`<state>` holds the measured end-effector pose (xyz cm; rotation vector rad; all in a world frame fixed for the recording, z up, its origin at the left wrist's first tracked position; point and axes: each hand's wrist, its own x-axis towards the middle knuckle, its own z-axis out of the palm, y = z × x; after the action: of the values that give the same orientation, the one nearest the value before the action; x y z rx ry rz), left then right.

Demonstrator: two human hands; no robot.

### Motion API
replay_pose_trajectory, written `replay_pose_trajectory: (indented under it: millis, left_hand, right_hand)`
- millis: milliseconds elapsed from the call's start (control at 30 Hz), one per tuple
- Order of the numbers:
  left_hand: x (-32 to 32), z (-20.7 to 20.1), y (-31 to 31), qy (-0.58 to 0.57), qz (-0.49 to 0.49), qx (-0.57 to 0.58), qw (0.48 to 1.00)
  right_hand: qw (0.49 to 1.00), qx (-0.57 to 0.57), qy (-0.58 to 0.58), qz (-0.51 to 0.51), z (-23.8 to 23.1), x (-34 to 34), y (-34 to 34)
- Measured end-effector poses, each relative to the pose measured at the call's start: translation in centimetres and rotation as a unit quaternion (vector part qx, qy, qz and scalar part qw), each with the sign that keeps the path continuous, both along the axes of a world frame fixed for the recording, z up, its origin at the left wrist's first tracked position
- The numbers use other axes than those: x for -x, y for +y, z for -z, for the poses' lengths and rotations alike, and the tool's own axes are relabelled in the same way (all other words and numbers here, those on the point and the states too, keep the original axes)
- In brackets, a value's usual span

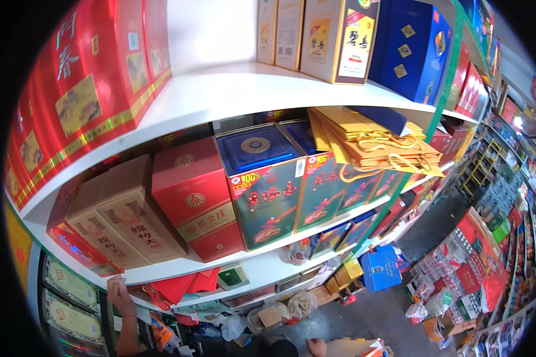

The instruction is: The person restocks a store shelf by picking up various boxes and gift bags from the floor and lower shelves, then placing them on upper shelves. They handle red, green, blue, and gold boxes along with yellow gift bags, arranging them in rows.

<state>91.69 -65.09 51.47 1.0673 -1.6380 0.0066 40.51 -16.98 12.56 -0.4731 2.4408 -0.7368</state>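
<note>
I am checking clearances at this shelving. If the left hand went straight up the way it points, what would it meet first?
The left hand reaches upward at the front edge of the white shelf board. Straight on, it would probably meet that edge first, then the tan rectangular cardboard boxes standing above. Depth is unclear.

Left hand (120,293) raised, forearm upright; right hand (317,347) low, apparently loosely curled, grip unclear.

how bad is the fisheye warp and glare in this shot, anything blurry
Head view: strong fisheye, the white shelf edge bows hard and black corners vignette the frame; shiny glare streaks on the red boxes at left; the far aisle at right is small and soft; the left hand low on the shelving and the right hand at the bottom edge are slightly blurred.
</note>
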Motion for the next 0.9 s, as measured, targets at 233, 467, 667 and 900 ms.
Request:
replay_pose_trajectory:
  millis: [233,467,667,900]
  left_hand:
    - [0.3,-1.5,0.6,0.067,-0.040,-0.150,0.986]
    - [6.6,-2.7,7.7,0.169,0.041,-0.089,0.981]
    - [16.2,-1.8,16.9,0.099,0.217,-0.183,0.954]
    - [23.3,-1.0,22.1,0.125,0.310,-0.288,0.897]
  right_hand:
    - [0.938,0.311,-0.043,0.148,-17.8,10.8,-3.7]
    - [0.890,0.448,0.004,0.086,-40.8,22.8,-8.6]
    - [0.746,0.630,-0.201,0.070,-53.4,26.4,-12.3]
    - [0.661,0.703,-0.256,0.061,-65.4,26.6,-20.4]
